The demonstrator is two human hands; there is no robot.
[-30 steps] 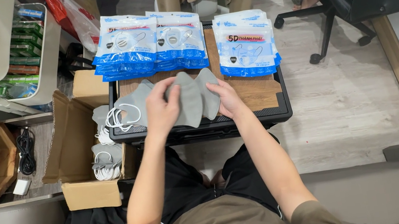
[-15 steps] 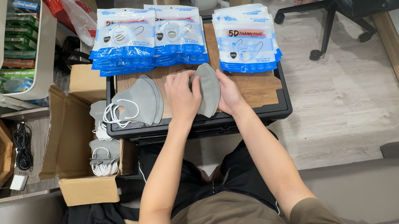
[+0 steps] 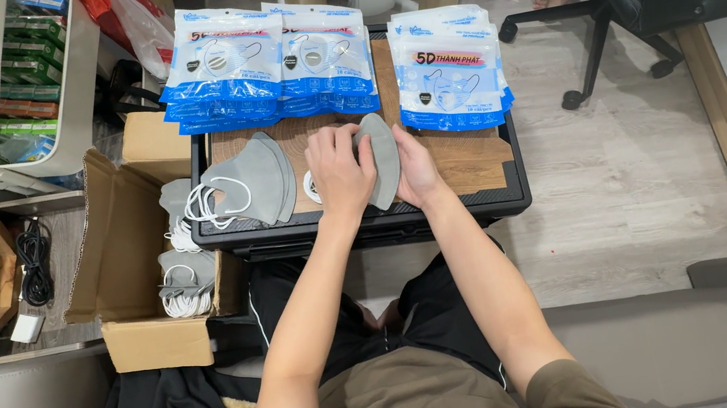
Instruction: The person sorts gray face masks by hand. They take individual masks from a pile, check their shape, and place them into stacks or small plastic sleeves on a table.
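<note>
1. Left hand [image 3: 340, 170] and right hand [image 3: 412, 170] grasp one grey mask [image 3: 378, 157] together over the tray [image 3: 502, 199].
2. Mask looks light, soft, floppy; best pinched at its folded edge.
3. Mask pile [image 3: 254, 178] lies left; packets [image 3: 446, 70] behind.

Olive short-sleeved shirt, black shorts, bare forearms

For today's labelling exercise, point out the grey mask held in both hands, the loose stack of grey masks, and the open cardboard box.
Held grey mask [image 3: 383, 159], head view, its folded body.
Mask stack [image 3: 258, 179], head view, top mask.
Cardboard box [image 3: 145, 344], head view, front wall.
</note>
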